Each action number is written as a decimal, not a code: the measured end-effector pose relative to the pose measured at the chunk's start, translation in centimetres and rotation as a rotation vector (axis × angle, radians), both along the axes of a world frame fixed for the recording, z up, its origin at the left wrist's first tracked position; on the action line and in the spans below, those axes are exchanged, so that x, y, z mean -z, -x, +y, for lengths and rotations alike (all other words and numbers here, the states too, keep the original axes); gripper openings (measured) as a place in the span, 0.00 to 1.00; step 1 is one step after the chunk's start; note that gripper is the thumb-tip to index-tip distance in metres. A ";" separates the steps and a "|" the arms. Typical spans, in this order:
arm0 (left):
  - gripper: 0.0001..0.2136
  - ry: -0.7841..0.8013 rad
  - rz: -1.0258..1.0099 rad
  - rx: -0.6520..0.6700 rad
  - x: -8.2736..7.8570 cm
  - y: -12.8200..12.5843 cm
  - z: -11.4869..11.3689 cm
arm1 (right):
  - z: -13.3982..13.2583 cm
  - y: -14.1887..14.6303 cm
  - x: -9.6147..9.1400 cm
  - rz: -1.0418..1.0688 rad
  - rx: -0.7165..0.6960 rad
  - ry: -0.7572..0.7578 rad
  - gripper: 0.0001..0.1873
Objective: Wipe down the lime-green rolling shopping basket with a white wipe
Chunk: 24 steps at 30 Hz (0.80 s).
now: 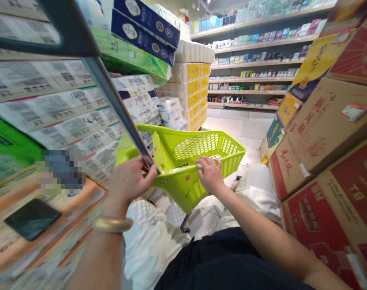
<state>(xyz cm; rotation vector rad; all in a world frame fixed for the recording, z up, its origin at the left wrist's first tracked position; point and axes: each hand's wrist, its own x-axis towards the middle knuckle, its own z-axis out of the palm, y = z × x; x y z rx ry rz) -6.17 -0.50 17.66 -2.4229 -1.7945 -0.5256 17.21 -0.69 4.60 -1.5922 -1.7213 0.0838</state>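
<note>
My left hand [129,180] and right hand [210,175] both clamp the near rim of the lime-green perforated plastic basket [215,147].

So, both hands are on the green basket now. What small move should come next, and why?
Probably tip the basket level, steadying it with the right hand. It appears to lean to one side and its inside looks empty. The left hand pinches the lower end of the grey handle, and the right hand grips the near rim.
</note>
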 end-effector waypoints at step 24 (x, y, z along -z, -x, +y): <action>0.20 -0.207 0.189 0.170 7.0 -5.7 0.3 | 0.9 1.3 0.3 -0.015 0.066 0.011 0.17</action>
